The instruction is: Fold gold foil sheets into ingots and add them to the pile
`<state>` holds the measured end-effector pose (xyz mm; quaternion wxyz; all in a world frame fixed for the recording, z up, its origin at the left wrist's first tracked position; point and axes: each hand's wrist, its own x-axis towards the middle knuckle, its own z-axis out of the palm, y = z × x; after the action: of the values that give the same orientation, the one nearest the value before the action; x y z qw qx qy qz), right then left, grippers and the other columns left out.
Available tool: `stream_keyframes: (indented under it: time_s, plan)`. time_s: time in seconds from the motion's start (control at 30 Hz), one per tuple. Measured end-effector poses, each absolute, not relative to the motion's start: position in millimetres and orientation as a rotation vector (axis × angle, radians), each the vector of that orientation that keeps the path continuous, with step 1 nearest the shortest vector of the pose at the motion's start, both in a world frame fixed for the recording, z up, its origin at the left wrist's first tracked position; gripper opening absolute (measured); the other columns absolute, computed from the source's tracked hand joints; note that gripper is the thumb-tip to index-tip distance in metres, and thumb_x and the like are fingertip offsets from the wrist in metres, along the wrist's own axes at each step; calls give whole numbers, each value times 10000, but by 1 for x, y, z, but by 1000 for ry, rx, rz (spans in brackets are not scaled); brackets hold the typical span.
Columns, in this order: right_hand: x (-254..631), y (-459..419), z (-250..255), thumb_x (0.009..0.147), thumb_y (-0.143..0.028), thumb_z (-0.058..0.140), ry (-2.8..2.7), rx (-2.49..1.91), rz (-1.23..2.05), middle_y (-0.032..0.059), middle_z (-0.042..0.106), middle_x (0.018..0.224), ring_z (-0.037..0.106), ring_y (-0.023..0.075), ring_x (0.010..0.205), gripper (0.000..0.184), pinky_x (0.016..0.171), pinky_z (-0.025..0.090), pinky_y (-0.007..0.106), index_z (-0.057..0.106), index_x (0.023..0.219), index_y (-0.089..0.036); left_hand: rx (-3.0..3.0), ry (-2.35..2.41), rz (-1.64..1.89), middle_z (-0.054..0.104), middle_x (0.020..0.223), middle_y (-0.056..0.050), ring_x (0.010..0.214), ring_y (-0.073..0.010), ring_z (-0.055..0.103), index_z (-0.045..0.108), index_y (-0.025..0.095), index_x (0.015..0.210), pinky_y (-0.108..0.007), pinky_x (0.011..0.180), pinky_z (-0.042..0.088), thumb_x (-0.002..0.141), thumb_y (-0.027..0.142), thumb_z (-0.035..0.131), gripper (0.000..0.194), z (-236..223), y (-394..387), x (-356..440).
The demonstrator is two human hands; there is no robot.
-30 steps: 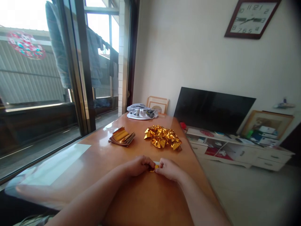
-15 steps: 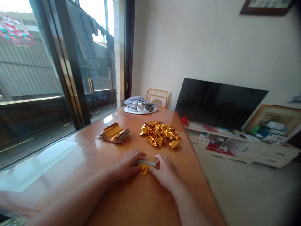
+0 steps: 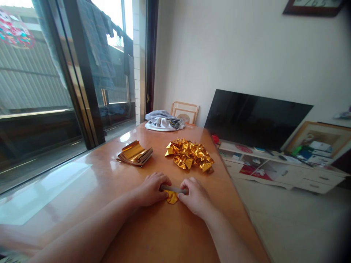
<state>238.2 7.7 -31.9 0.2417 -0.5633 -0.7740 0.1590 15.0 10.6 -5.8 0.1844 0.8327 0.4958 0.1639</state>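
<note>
A partly folded sheet of gold foil paper (image 3: 172, 197) lies low over the wooden table, its grey-brown back showing as a narrow upper strip. At its left end, my left hand (image 3: 154, 189) pinches the strip between thumb and fingers. My right hand (image 3: 196, 195) grips the other end the same way, fingers curled. Just beyond my hands sits a heap of folded gold foil pieces (image 3: 189, 154), crumpled-looking and shiny. Farther left is a stack of flat gold foil sheets (image 3: 135, 153), its top sheet curling up at the edges.
The glossy wooden table (image 3: 153, 233) has its right edge beside my right forearm. Bundled grey cloth (image 3: 163, 122) and leaning picture frames (image 3: 185, 111) are at its far end. A glass sliding door stands left; a television (image 3: 257, 120) and white cabinet (image 3: 296, 177) stand right.
The strip of foil paper has turned from a pale, flat-looking band to a darker, narrower one between my fingers. Both hands keep their grip; the view has shifted slightly.
</note>
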Motion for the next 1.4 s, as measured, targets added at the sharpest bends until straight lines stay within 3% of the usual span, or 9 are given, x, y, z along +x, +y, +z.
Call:
stream_keyframes:
  time_s: [0.33, 0.5, 0.67, 0.9, 1.0, 1.17, 1.3, 1.4]
  plan:
    - [238, -5, -26, 805, -169, 651, -2244, -1438, 352, -5, 604, 836, 540, 169, 828, 73, 700, 343, 261, 620, 776, -228, 2483, 1320, 448, 650, 940, -16, 930, -215, 564, 662, 241, 850, -312, 850, 383, 805, 245, 654, 46, -9, 10, 11]
    - [238, -3, -33, 874, -235, 608, -2170, -1495, 410, 0, 619, 802, 551, 167, 785, 116, 682, 368, 262, 602, 759, -220, 2473, 1333, 460, 662, 925, -15, 918, -219, 579, 676, 246, 864, -326, 849, 384, 850, 292, 622, 72, -12, 11, 9]
    - [236, -2, -35, 824, -247, 672, -2142, -1498, 373, 16, 632, 904, 568, 187, 872, 41, 738, 407, 275, 641, 849, -238, 2440, 1376, 547, 649, 984, -29, 948, -234, 578, 681, 256, 942, -313, 806, 399, 798, 280, 662, 147, -19, 14, 9]
    - [236, -1, -34, 798, -223, 663, -2140, -1455, 405, 7, 614, 874, 562, 183, 868, 34, 757, 421, 275, 632, 809, -231, 2386, 1367, 528, 635, 1003, -43, 963, -243, 570, 691, 247, 900, -315, 782, 399, 775, 285, 659, 135, -17, 16, 9]
    - [235, 1, -39, 795, -211, 640, -2084, -1445, 487, -8, 609, 827, 560, 163, 793, 44, 702, 420, 258, 598, 805, -220, 2309, 1343, 583, 657, 958, -26, 926, -228, 574, 666, 229, 867, -315, 789, 391, 742, 239, 661, 126, -16, 16, 10]
    - [236, 2, -43, 812, -238, 627, -1931, -1369, 831, -19, 609, 816, 548, 137, 706, 187, 629, 413, 230, 618, 996, -203, 2225, 1293, 598, 684, 842, 14, 787, -173, 588, 637, 214, 876, -263, 691, 396, 757, 206, 618, 120, -18, 16, 12]
    - [235, -2, -37, 834, -294, 630, -1913, -1293, 954, -35, 542, 706, 460, 116, 641, 120, 581, 347, 224, 621, 810, -177, 2178, 1240, 606, 700, 868, 9, 759, -152, 604, 665, 204, 969, -229, 631, 401, 801, 250, 606, 183, -17, 14, 13]
    - [231, -6, -34, 828, -281, 640, -1897, -1249, 967, -43, 510, 681, 419, 107, 630, 129, 572, 321, 224, 609, 772, -169, 2198, 1107, 633, 702, 878, -10, 775, -152, 609, 719, 194, 906, -226, 657, 418, 827, 299, 611, 170, -13, 10, 14]
